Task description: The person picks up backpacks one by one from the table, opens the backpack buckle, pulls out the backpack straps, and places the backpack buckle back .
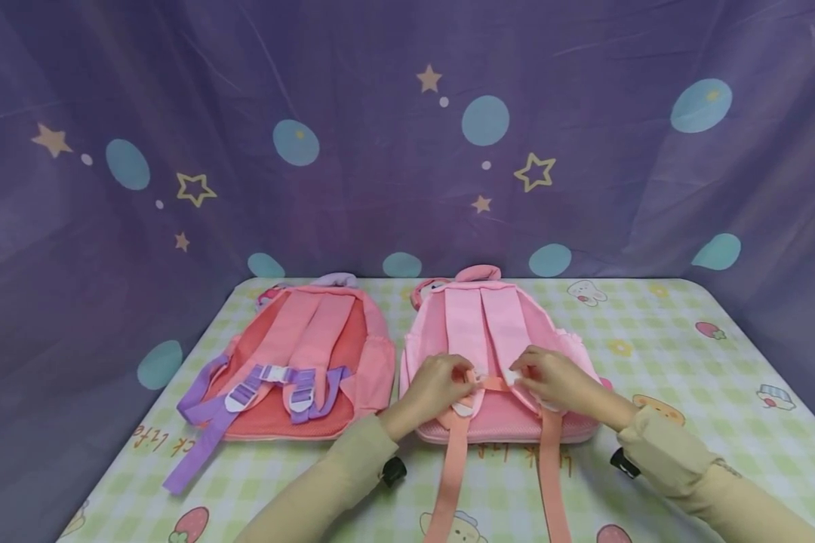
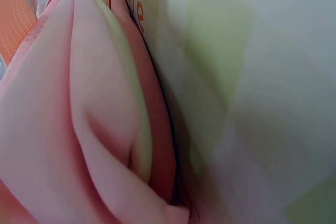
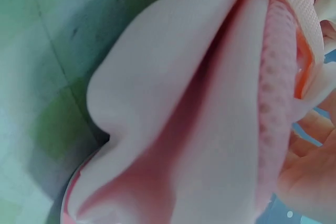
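A light pink backpack lies with its shoulder straps facing up, and both hands work over its lower half. My left hand pinches an orange strap end beside the left shoulder strap. On the other side my right hand pinches a small white piece, apparently a buckle part, at the right shoulder strap. Between the hands runs a short orange strap. The fingertips partly hide what they grip. In the right wrist view the right hand is behind the pink bag side; the left wrist view shows mostly pink fabric.
Left of it lies a coral-pink backpack with purple straps and a white buckle joining them across. Two long orange straps hang toward the near table edge. A green checked cloth covers the table; a purple curtain stands behind.
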{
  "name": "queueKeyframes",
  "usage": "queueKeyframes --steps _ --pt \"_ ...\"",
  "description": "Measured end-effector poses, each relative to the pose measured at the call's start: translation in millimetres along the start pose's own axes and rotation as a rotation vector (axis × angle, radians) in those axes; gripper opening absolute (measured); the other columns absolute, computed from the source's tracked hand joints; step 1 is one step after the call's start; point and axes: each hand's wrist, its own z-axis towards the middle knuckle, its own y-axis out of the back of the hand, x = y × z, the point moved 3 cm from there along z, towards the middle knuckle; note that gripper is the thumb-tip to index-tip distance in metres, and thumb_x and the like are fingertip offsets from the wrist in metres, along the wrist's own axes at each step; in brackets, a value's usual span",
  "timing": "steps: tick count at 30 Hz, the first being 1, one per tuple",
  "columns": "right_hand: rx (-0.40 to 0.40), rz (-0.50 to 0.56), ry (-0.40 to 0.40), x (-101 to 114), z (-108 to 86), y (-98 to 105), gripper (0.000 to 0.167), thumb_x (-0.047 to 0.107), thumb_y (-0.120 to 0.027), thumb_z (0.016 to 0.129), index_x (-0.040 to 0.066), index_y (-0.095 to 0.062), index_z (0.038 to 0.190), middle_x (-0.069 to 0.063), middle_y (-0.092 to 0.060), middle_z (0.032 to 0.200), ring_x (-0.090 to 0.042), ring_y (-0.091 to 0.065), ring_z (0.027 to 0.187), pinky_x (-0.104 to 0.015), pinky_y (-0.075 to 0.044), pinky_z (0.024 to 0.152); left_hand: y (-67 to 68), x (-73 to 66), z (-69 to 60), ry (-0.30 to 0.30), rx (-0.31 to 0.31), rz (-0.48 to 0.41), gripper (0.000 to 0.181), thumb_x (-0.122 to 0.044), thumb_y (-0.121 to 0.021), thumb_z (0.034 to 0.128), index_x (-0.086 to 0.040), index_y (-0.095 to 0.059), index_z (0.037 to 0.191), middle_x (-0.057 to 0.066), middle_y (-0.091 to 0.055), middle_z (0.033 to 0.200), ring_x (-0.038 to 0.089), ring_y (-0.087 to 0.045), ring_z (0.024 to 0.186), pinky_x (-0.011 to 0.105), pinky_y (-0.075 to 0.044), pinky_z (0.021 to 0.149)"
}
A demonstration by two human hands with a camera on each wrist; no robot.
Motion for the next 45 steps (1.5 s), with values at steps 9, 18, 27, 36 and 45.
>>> queueKeyframes --steps 9,18,27,36,45 --pt "0.021 0.014 -0.005 -3 -2.6 2 0.015 0.005 -0.066 0.075 0.001 -0.066 0.09 0.004 -0.053 0.076 -0.008 -0.046 0.07 -0.025 -0.043 0.063 5.5 1.2 -1.9 -0.011 -0.035 -0.085 0.022 -0.019 -0.071 0.0741 -0.004 -0.066 0.09 0.004 -0.064 0.081 0.016 -0.053 0.074 0.023 -0.041 0.067" --pt "0.005 0.044 -0.023 -4 -3.9 1 0.016 0.005 -0.068 0.073 0.001 -0.066 0.089 0.005 -0.053 0.073 -0.009 -0.047 0.069 -0.024 -0.043 0.063 9.8 1.9 -5.4 -0.056 -0.074 -0.131 0.023 -0.017 -0.069 0.0755 -0.004 -0.064 0.093 0.005 -0.064 0.085 0.016 -0.055 0.079 0.027 -0.043 0.072" --pt "-0.007 0.048 -0.018 -4 -3.6 -2 0.016 0.005 -0.069 0.073 0.001 -0.066 0.088 0.005 -0.053 0.072 -0.007 -0.046 0.067 -0.022 -0.042 0.061 14.8 -0.6 -6.3 -0.16 -0.135 -0.131 0.024 -0.019 -0.067 0.0786 -0.002 -0.063 0.095 0.005 -0.065 0.089 0.016 -0.057 0.083 0.028 -0.045 0.075" --pt "-0.008 0.071 -0.04 -2 -1.8 -2 0.019 0.006 -0.068 0.074 0.001 -0.066 0.092 0.002 -0.059 0.078 -0.01 -0.05 0.069 -0.024 -0.045 0.062 19.7 -1.7 -4.9 -0.077 -0.096 -0.146 0.024 -0.015 -0.065 0.0799 -0.005 -0.061 0.101 0.007 -0.064 0.094 0.018 -0.057 0.087 0.03 -0.045 0.077" --pt "-0.004 0.225 -0.073 7 5.3 9 0.023 0.01 -0.066 0.078 -0.002 -0.064 0.098 -0.01 -0.064 0.091 -0.023 -0.059 0.083 -0.039 -0.048 0.075 30.1 -6.0 -0.5 -0.127 -0.125 -0.158 0.024 -0.011 -0.066 0.0791 -0.003 -0.061 0.101 0.009 -0.064 0.094 0.02 -0.058 0.09 0.033 -0.045 0.081"
